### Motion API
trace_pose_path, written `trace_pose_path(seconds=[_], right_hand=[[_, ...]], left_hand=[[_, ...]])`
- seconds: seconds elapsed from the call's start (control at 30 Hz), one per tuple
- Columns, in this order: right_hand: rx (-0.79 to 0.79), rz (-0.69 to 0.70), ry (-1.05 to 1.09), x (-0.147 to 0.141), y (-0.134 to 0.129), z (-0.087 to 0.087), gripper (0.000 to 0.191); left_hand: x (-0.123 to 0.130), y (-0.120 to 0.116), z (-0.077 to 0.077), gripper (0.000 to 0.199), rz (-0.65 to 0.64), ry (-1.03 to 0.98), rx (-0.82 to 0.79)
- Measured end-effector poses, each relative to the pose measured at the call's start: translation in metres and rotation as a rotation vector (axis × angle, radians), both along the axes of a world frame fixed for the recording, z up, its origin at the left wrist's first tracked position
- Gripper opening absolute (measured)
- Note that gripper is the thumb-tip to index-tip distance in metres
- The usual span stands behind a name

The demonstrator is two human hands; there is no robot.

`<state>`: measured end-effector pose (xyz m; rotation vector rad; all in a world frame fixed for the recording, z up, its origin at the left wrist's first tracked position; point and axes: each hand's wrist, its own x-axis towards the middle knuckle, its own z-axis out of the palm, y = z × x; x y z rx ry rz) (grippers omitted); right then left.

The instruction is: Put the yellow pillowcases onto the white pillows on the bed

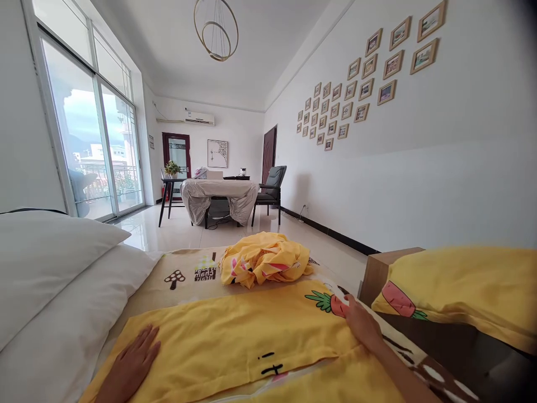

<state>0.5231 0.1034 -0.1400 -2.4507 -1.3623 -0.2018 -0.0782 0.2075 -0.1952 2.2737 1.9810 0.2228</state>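
Observation:
A yellow cloth cover (235,324) with carrot prints and black marks lies flattened across the bed in front of me. My left hand (132,364) rests palm down on its left part, fingers stretched out. At the cover's right edge, beside a carrot print, my right hand (364,323) has its fingers curled and closed on the cloth. Just beyond lies a crumpled heap of yellow printed fabric (266,260). Along the near side, a fold and a pale seam show in the yellow cloth.
White pillows (54,268) are stacked at left on the beige patterned sheet (180,266). At right, a yellow pillow (465,285) lies on a wooden cabinet (375,268). Farther off stand a covered table (220,187) and a dark chair (272,190).

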Motion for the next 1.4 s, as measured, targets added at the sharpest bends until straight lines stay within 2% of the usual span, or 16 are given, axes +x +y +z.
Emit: trace_pose_path(seconds=[0.13,0.23,0.27,0.3,0.33,0.4,0.5,0.6,0.73,0.8,0.9,1.0,1.1,1.23,1.33,1.4], right_hand=[[0.025,0.062,-0.104,-0.01,-0.002,0.007,0.042],[0.038,0.285,-0.144,-0.064,0.018,0.012,0.046],[0.024,0.377,-0.133,-0.092,0.026,0.01,0.045],[0.003,0.48,-0.114,-0.123,0.035,0.007,0.044],[-0.024,0.588,-0.089,-0.155,0.043,0.002,0.045],[-0.063,0.799,-0.051,-0.215,0.055,-0.01,0.047],[-0.131,0.995,0.054,-0.261,0.066,-0.026,0.049],[-0.239,0.965,0.119,-0.23,0.073,-0.029,0.051],[-0.269,0.683,0.097,-0.118,0.076,-0.026,0.06],[-0.276,0.494,0.022,-0.066,0.075,-0.026,0.062],[-0.304,0.292,-0.06,-0.023,0.072,-0.026,0.065],[-0.287,0.229,-0.088,-0.021,0.071,-0.019,0.065],[-0.24,0.254,-0.112,-0.058,0.074,-0.002,0.058],[-0.202,0.544,-0.09,-0.162,0.077,0.008,0.05],[-0.167,0.806,-0.04,-0.248,0.075,-0.003,0.052],[-0.159,0.887,-0.008,-0.284,0.074,-0.015,0.054]], left_hand=[[0.009,-0.008,0.017,0.062,0.037,0.107,-0.044],[0.053,-0.016,0.037,0.056,0.148,0.305,-0.006],[0.075,-0.019,0.041,0.056,0.118,0.329,0.03],[0.1,-0.023,0.044,0.058,0.046,0.338,0.06],[0.125,-0.026,0.045,0.061,-0.112,0.321,0.064],[0.167,-0.031,0.041,0.057,-0.36,0.186,-0.021],[0.185,-0.027,0.029,0.055,-0.454,0.046,-0.075],[0.139,-0.01,0.021,0.057,-0.332,0.015,-0.092],[0.042,0.017,0.015,0.061,-0.022,0.109,-0.077],[0.008,0.025,0.011,0.062,0.107,0.129,-0.074],[-0.014,0.029,0.005,0.062,0.19,0.141,-0.054],[-0.01,0.024,0.011,0.06,0.186,0.157,-0.014],[0.015,0.015,0.033,0.056,0.162,0.259,0.038],[0.093,0.003,0.057,0.059,-0.031,0.266,0.061],[0.161,-0.005,0.052,0.061,-0.208,0.167,0.015],[0.189,-0.01,0.04,0.06,-0.232,0.11,0.003]])
